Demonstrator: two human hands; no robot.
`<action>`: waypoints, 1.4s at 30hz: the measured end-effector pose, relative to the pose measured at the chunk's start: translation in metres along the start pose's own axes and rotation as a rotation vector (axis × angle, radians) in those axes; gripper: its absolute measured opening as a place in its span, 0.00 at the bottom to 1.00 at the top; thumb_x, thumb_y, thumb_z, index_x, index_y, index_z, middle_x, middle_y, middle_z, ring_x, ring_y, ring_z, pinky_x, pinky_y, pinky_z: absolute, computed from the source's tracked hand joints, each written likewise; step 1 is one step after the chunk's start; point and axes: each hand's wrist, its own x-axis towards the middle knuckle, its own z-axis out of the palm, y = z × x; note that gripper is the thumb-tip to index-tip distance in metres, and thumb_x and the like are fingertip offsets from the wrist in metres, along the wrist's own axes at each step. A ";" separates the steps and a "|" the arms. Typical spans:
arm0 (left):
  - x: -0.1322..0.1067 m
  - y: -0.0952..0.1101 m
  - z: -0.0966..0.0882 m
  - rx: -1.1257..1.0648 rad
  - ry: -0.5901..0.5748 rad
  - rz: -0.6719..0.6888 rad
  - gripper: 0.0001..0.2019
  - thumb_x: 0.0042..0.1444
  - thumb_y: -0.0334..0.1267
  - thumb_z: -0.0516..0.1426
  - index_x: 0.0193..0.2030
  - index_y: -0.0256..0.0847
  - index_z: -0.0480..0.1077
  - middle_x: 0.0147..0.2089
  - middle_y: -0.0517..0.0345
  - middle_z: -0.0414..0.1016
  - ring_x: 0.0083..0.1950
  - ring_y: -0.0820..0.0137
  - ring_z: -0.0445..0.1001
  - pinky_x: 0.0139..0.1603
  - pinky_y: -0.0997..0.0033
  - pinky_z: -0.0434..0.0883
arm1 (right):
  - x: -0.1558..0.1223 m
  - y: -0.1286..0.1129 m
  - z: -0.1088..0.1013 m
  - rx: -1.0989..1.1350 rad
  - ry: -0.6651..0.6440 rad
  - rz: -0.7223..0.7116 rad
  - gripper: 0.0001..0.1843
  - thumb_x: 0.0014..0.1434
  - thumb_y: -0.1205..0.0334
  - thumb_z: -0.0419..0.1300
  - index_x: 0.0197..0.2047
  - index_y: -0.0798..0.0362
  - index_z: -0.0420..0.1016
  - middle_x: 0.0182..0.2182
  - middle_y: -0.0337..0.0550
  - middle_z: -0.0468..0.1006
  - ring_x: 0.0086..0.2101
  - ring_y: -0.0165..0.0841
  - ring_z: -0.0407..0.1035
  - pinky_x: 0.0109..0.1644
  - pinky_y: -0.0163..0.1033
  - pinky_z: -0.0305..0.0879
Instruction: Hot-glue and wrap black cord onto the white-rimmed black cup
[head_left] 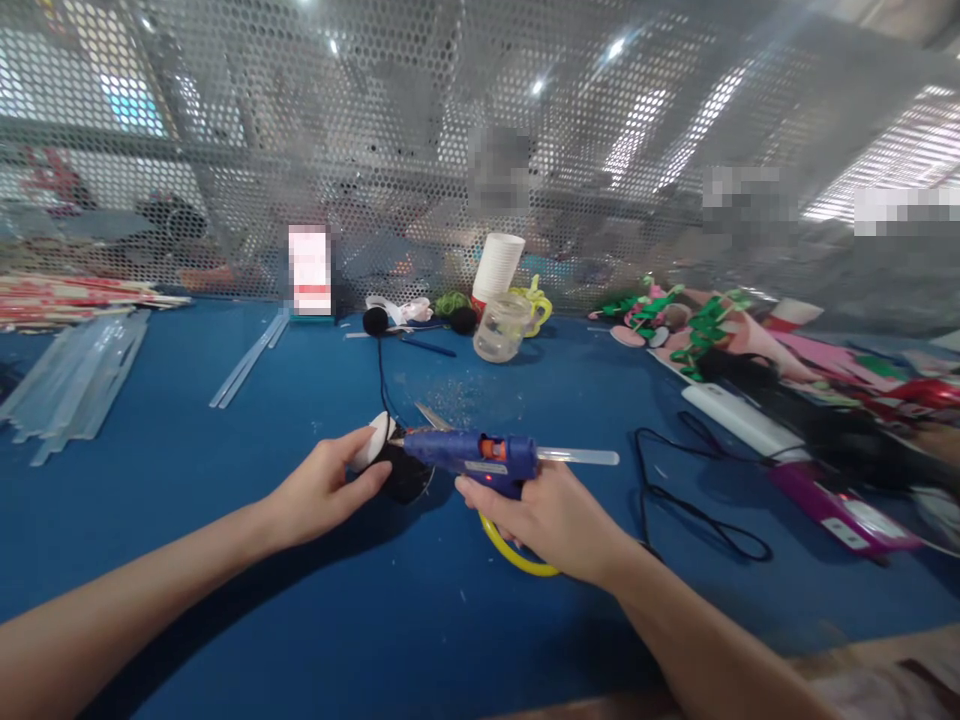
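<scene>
My left hand (pixel 334 480) grips a small rounded white piece (pixel 373 447) partly covered in black yarn (pixel 405 478), thumb and fingers on its near and far sides. A black strand runs from it back to a yarn ball (pixel 375 320). In my right hand (pixel 551 510) is a blue hot glue gun (pixel 465 452), its nozzle pointing left at the yarn-covered piece; whether it touches cannot be told. A clear glue stick (pixel 581 457) sticks out of the gun's rear. Beneath the gun lie scissors with yellow handles (pixel 517 560), partly hidden by the gun and hand.
Clear glue sticks (pixel 82 370) and red-and-white sticks lie at left. A lit phone (pixel 310 270), paper cups (pixel 499 265) and a clear mug (pixel 501 330) stand along the perforated screen. At right are a power strip (pixel 840 505), black cable (pixel 697 510) and craft flowers (pixel 705 330).
</scene>
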 end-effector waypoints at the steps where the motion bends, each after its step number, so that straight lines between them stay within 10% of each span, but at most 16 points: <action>1: 0.000 0.000 0.000 0.009 0.002 0.002 0.10 0.52 0.39 0.47 0.34 0.35 0.63 0.25 0.62 0.62 0.28 0.73 0.59 0.29 0.77 0.60 | 0.000 0.001 0.001 -0.021 0.002 -0.009 0.13 0.51 0.55 0.51 0.22 0.52 0.69 0.14 0.37 0.68 0.19 0.31 0.64 0.23 0.35 0.60; 15: 0.000 -0.001 0.000 0.052 -0.018 0.008 0.11 0.52 0.40 0.47 0.37 0.35 0.63 0.31 0.58 0.66 0.32 0.71 0.62 0.33 0.75 0.62 | 0.000 0.004 0.006 -0.193 0.075 -0.195 0.11 0.51 0.55 0.50 0.26 0.52 0.69 0.21 0.41 0.72 0.22 0.33 0.66 0.27 0.37 0.59; 34: 0.001 0.001 -0.008 0.047 -0.096 0.029 0.11 0.50 0.37 0.49 0.39 0.34 0.63 0.28 0.60 0.68 0.28 0.73 0.63 0.28 0.79 0.62 | 0.000 0.000 -0.005 0.062 -0.015 0.122 0.14 0.50 0.54 0.52 0.19 0.53 0.66 0.10 0.35 0.64 0.15 0.28 0.60 0.19 0.34 0.59; 42: 0.000 0.002 -0.009 0.061 -0.135 0.026 0.11 0.52 0.36 0.48 0.41 0.33 0.61 0.30 0.60 0.66 0.30 0.73 0.63 0.30 0.77 0.62 | 0.001 0.001 -0.005 0.100 0.002 0.033 0.14 0.52 0.57 0.50 0.20 0.54 0.67 0.10 0.35 0.64 0.14 0.27 0.60 0.19 0.32 0.59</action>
